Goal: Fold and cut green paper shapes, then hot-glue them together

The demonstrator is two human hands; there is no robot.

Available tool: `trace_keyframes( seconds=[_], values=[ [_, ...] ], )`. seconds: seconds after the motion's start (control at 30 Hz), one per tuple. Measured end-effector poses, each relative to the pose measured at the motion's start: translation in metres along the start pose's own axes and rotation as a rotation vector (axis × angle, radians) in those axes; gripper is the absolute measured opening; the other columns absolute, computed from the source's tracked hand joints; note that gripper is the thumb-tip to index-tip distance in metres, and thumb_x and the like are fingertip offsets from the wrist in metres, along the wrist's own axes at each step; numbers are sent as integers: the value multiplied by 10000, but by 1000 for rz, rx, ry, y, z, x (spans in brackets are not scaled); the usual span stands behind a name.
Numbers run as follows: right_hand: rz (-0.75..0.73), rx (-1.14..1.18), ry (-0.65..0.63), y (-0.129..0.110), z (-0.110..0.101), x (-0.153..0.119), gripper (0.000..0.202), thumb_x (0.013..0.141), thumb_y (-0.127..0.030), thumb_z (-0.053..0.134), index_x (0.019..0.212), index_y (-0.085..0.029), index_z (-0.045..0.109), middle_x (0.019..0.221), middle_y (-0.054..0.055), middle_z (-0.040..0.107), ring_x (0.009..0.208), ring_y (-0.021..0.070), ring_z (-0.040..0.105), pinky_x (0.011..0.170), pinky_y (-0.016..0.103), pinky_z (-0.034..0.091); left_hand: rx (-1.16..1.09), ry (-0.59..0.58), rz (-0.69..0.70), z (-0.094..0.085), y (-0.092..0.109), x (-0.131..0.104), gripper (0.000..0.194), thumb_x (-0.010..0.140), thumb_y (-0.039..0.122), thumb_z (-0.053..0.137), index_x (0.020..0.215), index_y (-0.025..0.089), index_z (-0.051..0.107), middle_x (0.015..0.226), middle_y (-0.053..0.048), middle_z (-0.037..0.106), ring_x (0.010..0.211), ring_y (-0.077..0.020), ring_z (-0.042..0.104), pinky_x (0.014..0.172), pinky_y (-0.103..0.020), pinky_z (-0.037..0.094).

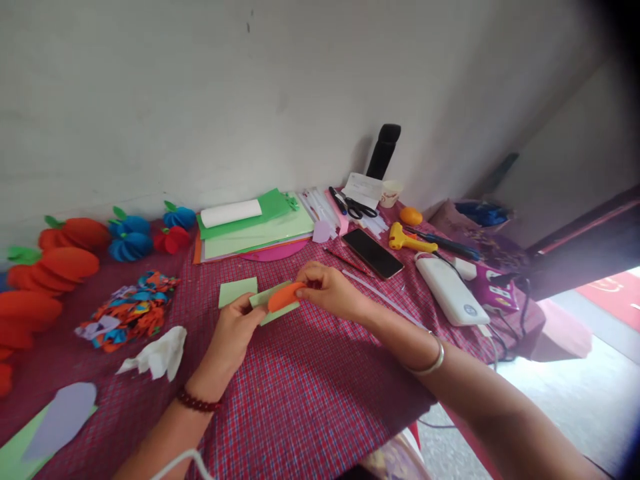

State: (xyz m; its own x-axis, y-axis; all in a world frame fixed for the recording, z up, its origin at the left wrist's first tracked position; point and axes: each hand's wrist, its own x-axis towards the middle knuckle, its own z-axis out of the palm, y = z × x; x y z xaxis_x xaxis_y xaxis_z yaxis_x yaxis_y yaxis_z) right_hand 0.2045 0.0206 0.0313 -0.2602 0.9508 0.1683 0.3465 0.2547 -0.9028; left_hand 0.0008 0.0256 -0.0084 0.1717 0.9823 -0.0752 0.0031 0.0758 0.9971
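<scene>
My left hand (239,327) pinches the left end of a light green paper strip (270,319) between thumb and fingers. An orange paper piece (283,297) with a curved edge lies against the strip's face. At its right end my right hand (327,288) is closed on the orange piece, thumb towards me. Whether the right fingers also grip the green strip behind it is hidden. Just left of the strip, a light green paper square (237,291) lies flat on the checked tablecloth (300,393).
Paper pumpkins (55,267) line the left side, near a heap of paper scraps (133,310) and a crumpled tissue (160,353). Behind my hands lie stacked sheets (250,230). To the right are black scissors (357,208), a phone (373,253), a yellow tool (407,239) and a white power bank (453,290).
</scene>
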Motion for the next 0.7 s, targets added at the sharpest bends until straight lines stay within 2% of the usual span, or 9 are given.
trace_keyframes(
  seconds=[0.07,0.13,0.2,0.27,0.37,0.5,0.7],
  values=[
    [-47,-19,15,2,4,1,58,754,-121,644,712,-160,633,1076,55,580,960,153,552,830,292,438,-16,-7,-15,0,1,0,120,673,192,650,779,143,675,562,55,569,546,-116,481,560,-229,368],
    [-43,5,-40,5,8,1,70,749,-103,644,709,-160,640,1185,65,550,1067,173,536,897,317,425,-6,-22,-12,0,1,0,110,665,180,651,767,148,675,547,62,561,536,-111,468,545,-226,355],
    [-17,21,-100,9,12,1,82,742,-84,633,701,-156,632,1088,57,595,1000,163,567,843,290,447,2,-43,-7,1,0,0,106,659,168,649,761,155,674,557,63,578,553,-115,480,556,-227,363],
    [18,24,-130,14,16,2,75,740,-87,619,700,-150,618,878,25,622,805,130,582,711,243,454,-8,-56,-5,2,1,-1,110,657,157,638,762,162,670,580,62,598,575,-119,494,572,-229,372],
    [93,61,-125,20,22,2,45,748,-120,605,711,-146,601,665,-26,568,610,93,516,582,208,410,-42,-50,-7,3,4,-2,51,652,144,615,694,165,637,549,67,562,535,-104,460,536,-223,337],
    [151,89,-35,27,28,3,74,743,-153,606,680,-152,569,597,-45,519,548,77,460,509,188,348,-50,-41,-13,3,5,-1,54,658,133,578,620,171,581,513,74,502,495,-89,414,503,-220,302],
    [126,79,45,32,34,1,69,734,-147,603,680,-155,561,587,-52,494,536,73,438,510,189,340,-49,-63,-26,0,3,0,43,700,179,598,669,156,617,546,48,538,521,-99,451,519,-222,343]
  ],
)
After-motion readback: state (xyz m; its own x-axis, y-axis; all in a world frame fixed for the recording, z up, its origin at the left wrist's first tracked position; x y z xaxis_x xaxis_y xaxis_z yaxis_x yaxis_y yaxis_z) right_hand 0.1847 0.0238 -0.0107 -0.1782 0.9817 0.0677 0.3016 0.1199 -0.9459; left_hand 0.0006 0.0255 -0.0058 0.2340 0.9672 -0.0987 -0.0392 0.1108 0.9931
